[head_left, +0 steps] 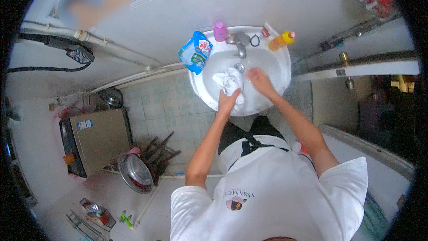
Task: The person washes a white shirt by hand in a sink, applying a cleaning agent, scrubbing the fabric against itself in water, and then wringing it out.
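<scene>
A crumpled white cloth (pixel 229 80) hangs over the white washbasin (pixel 286 69). My left hand (pixel 228 100) is closed around its near end, and the loose part lies toward the drain (pixel 239 67). To the right of the cloth, my right hand (pixel 259 80) is over the bowl, apart from the cloth. Motion smears its fingers, so their shape cannot be made out. The grey metal faucet (pixel 241 48) points down into the bowl just beyond both hands.
On the basin's rim stand a blue detergent bag (pixel 196 52), a pink bottle (pixel 220 32), a dark wristband (pixel 255 40) and a yellow bottle (pixel 281 40). At left are a boxy appliance (pixel 104 138), a metal bowl (pixel 135 172) and a dark wooden stool (pixel 162 151).
</scene>
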The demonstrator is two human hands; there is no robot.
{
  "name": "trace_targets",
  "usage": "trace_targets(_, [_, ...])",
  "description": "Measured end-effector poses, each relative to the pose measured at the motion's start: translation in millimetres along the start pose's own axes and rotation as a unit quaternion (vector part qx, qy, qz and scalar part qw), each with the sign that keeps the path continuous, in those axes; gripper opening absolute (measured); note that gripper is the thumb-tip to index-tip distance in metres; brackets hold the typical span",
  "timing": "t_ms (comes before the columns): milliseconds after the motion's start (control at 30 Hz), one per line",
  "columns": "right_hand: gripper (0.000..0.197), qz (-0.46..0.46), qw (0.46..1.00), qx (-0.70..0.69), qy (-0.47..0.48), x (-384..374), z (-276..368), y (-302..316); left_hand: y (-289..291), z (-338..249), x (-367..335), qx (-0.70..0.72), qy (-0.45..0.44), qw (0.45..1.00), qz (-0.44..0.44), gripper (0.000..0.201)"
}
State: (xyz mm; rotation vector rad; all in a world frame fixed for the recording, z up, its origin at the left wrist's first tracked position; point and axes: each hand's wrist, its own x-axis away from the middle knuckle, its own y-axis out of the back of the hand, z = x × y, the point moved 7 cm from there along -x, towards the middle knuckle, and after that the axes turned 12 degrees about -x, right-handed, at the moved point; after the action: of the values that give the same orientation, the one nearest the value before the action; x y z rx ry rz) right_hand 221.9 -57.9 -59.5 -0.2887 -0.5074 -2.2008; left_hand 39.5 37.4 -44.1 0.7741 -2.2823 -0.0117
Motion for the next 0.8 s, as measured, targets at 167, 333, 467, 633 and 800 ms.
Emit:
trace_targets(167, [0.07,0.022,0.995,-0.081,0.045,56.8,36.8,-45.2,24.4,-33.6,28.9,0.014,-0.066,0.993,-0.094,0.055])
trace_targets(333, [0.039,0.08,0.968,-0.238,-0.021,73.1,100.4,-18.2,21.1,-33.5,31.5,0.314,-0.119,0.942,0.025,0.043])
trace_targets(467, [0.044,0.114,0.958,-0.254,-0.071,72.7,126.3,-5.0,41.7,-91.3,74.1,0.071,-0.34,0.936,-0.061,0.051])
trace_targets(633, [0.046,0.083,0.979,-0.113,0.149,74.7,149.1,4.9,50.3,-118.4,106.1,-0.11,-0.438,0.885,-0.114,0.067])
trace_targets(800, [0.032,0.09,0.982,-0.153,0.069,96.1,183.2,13.1,61.8,-109.6,106.6,-0.019,-0.437,0.894,-0.1,0.083])
